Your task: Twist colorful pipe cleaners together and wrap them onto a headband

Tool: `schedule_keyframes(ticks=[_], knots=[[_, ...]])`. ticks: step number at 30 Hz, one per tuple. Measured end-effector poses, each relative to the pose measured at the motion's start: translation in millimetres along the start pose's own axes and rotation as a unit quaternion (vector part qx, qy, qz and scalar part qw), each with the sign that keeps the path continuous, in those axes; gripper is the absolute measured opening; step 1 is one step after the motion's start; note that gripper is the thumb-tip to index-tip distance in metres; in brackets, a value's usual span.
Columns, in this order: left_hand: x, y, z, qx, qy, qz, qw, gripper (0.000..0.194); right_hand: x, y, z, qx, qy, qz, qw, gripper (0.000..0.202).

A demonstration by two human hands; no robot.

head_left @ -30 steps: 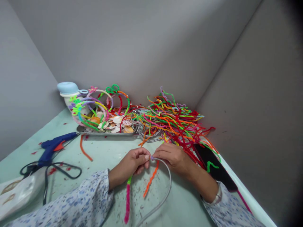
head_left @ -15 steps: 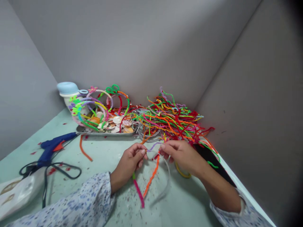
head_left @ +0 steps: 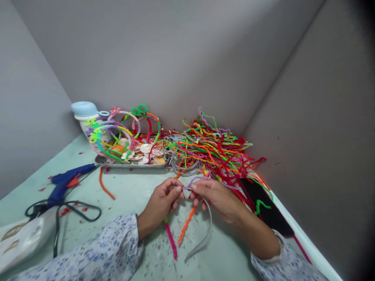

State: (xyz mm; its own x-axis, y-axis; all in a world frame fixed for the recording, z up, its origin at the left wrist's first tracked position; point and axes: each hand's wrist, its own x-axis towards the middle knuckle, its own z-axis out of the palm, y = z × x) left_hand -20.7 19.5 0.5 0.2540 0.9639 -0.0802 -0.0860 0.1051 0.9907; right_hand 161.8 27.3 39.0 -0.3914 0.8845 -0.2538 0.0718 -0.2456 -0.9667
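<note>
My left hand [head_left: 162, 200] is closed in a pinch on a thin headband, whose magenta-wrapped end [head_left: 171, 242] hangs down below it. The bare grey band [head_left: 209, 222] curves out from between the hands and down toward me. Close beside it, my right hand [head_left: 215, 198] pinches a purple pipe cleaner [head_left: 195, 179] against the band. The purple strand loops above the fingers, and its tail reaches right past the knuckles. An orange pipe cleaner [head_left: 186, 226] lies on the table under the hands. My fingers partly hide the wrapped spot.
Finished headbands [head_left: 133, 113] stand in a metal tray [head_left: 131, 166] of shells. Right of it lie a heap of pipe cleaners [head_left: 216, 148] and grey bands [head_left: 178, 166]. A blue glue gun [head_left: 63, 181] with its cord is at left, a dark phone-like slab [head_left: 268, 214] at right.
My right hand has moved left and slightly down, closer to my left hand. The purple pipe cleaner's tail now shows to the right of it. My left hand has hardly moved.
</note>
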Motion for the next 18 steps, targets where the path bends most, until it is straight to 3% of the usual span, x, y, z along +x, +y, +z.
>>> schedule_keyframes(ticks=[11,18], knots=[[1.8,-2.5,-0.4,-0.004,-0.016,-0.014,1.000,0.023,1.9,2.1,4.6,-0.018,0.043,-0.014,0.999,0.013],[1.2,-1.7,0.4,-0.010,-0.014,-0.020,1.000,0.025,2.2,0.9,4.2,-0.072,0.051,-0.025,0.996,0.011]])
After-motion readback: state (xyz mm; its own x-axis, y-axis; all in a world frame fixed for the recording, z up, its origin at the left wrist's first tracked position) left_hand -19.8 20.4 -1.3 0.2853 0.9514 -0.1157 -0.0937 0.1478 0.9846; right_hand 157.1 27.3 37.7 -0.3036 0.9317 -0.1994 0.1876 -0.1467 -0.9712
